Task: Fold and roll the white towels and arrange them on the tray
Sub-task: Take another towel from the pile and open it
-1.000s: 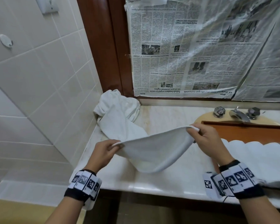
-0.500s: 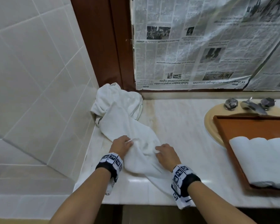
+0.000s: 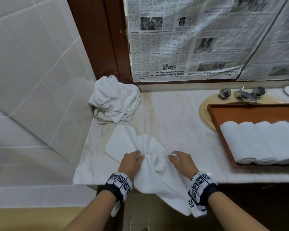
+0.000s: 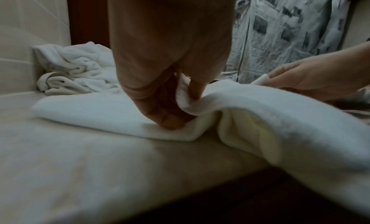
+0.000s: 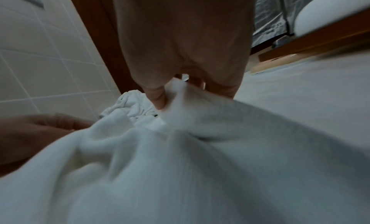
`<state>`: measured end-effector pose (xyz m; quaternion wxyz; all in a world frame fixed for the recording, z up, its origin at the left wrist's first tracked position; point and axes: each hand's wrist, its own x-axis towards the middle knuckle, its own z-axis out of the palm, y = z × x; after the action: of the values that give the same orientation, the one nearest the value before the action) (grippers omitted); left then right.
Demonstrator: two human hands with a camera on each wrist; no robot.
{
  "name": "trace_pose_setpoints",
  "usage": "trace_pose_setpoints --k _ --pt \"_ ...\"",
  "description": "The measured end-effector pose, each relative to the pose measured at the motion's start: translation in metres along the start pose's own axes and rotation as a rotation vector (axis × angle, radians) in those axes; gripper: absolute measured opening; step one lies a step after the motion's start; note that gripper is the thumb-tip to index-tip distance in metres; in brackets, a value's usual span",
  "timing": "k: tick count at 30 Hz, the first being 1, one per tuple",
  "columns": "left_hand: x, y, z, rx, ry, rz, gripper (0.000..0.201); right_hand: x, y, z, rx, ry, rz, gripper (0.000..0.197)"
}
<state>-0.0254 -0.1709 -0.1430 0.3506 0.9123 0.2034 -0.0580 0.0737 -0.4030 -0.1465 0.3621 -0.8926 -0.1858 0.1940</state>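
A white towel [image 3: 150, 157] lies bunched on the marble counter [image 3: 177, 127], one end flat on the left, the other hanging over the front edge. My left hand [image 3: 132, 160] pinches its edge between thumb and fingers, as the left wrist view [image 4: 180, 99] shows. My right hand [image 3: 180, 160] pinches another edge a little to the right, seen close in the right wrist view [image 5: 170, 94]. A brown tray [image 3: 250, 112] at the right holds several rolled white towels [image 3: 264, 142]. A crumpled pile of white towels [image 3: 114, 100] sits in the back left corner.
Tiled wall runs along the left. Newspaper [image 3: 198, 39] covers the mirror behind the counter. The tray rests over a beige sink [image 3: 203, 112] with a chrome tap [image 3: 242, 95] behind it. Bare counter lies between the towel and the tray.
A second ago both hands held the towel spread in the air; they brought it down onto the counter and pulled it toward the front edge, away from the pile.
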Motion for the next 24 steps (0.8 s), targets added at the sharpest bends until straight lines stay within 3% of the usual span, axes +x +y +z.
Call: trace_pose_setpoints --k 7,10,13,17,22,24 --pt "-0.071 0.019 0.024 0.036 -0.245 0.074 0.023 -0.075 0.044 -0.045 0.060 -0.082 -0.054 0.033" --pt "-0.088 0.027 0.015 0.000 -0.213 0.118 0.025 -0.093 0.049 -0.073 0.134 -0.064 -0.103 0.033" --pt "-0.095 0.041 0.004 -0.067 -0.100 0.169 0.021 -0.099 0.046 -0.098 0.142 -0.008 -0.171 0.033" --pt "-0.077 0.045 0.002 -0.032 0.029 0.178 0.025 -0.103 0.035 -0.111 0.102 0.038 -0.216 0.024" --pt "-0.058 0.027 0.026 0.233 -0.083 0.057 0.035 -0.097 0.033 -0.083 0.022 -0.025 -0.152 0.019" --pt "-0.058 0.020 0.038 0.344 -0.115 0.077 0.036 -0.095 0.033 -0.064 -0.037 -0.080 -0.102 0.021"
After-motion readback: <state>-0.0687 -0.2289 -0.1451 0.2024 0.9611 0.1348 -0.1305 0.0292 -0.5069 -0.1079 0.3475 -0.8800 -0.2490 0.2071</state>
